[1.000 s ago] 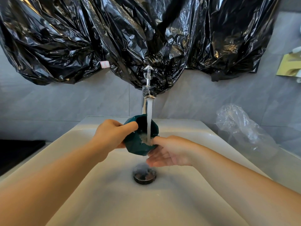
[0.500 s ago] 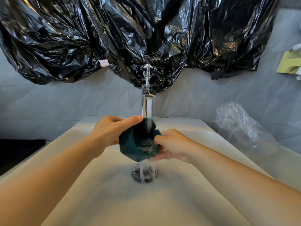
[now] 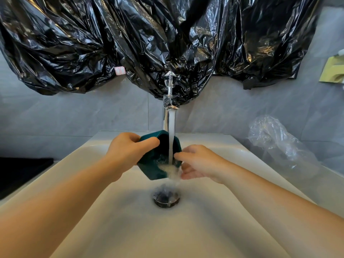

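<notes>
A dark teal faceted cup [image 3: 152, 170] is held tilted over the white sink [image 3: 130, 229], its mouth facing me. My left hand [image 3: 124, 151] grips its left wall, with the thumb over the rim. My right hand [image 3: 201, 162] pinches the right edge, thumb on the rim and fingers stretched along the underside. Water [image 3: 171, 136] runs from the chrome faucet [image 3: 169, 101] into the cup and spills over its lower lip, past my right fingers, toward the drain [image 3: 166, 199].
Crumpled black plastic bags [image 3: 149, 43] hang on the grey tiled wall above the faucet. A clear plastic bag [image 3: 275, 144] lies on the counter right of the sink. A yellow-green object [image 3: 333, 71] sits at the far right edge. A dark surface [image 3: 18, 174] lies left of the sink.
The cup swung away from the stream and shook, then came back under it. It is now tilted further toward me, and water pours out over its lower edge.
</notes>
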Demonstrator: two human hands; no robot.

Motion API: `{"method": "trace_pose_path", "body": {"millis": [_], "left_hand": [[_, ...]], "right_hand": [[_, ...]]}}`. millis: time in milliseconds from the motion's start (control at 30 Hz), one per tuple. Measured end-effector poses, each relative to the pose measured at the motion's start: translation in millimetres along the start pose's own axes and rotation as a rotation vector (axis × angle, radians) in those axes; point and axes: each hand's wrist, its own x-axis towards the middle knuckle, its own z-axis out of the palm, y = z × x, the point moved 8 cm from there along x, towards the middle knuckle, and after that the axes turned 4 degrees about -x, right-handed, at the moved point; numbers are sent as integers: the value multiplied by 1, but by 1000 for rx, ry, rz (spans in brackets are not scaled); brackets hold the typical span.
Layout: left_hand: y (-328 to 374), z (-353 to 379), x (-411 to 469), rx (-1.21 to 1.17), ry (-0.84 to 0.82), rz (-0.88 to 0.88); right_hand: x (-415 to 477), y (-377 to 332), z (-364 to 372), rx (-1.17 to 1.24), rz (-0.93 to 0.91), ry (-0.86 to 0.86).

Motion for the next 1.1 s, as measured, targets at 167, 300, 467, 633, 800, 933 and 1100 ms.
{"method": "trace_pose_path", "body": {"millis": [167,300,467,633,800,933,1100], "left_hand": [[2,3,-3,15,-17,16],[-1,6,1,-97,-93,-36],[-12,16,2,-66,-254,-155],[-10,11,5,-83,-127,-96],[1,-4,4,12,21,46],[7,-2,0,43,10,94],[0,1,4,-27,-41,6]], "right_hand": [[-4,-11,3,-127,-139,6],[-3,-1,11,121,-12,-61],[-5,5,17,518,134,-91],[-10,11,24,405,221,-171],[-5,13,16,74,149,-146],[-2,-4,7,-80,-70,-64],[0,-4,9,-43,-81,-42]]}}
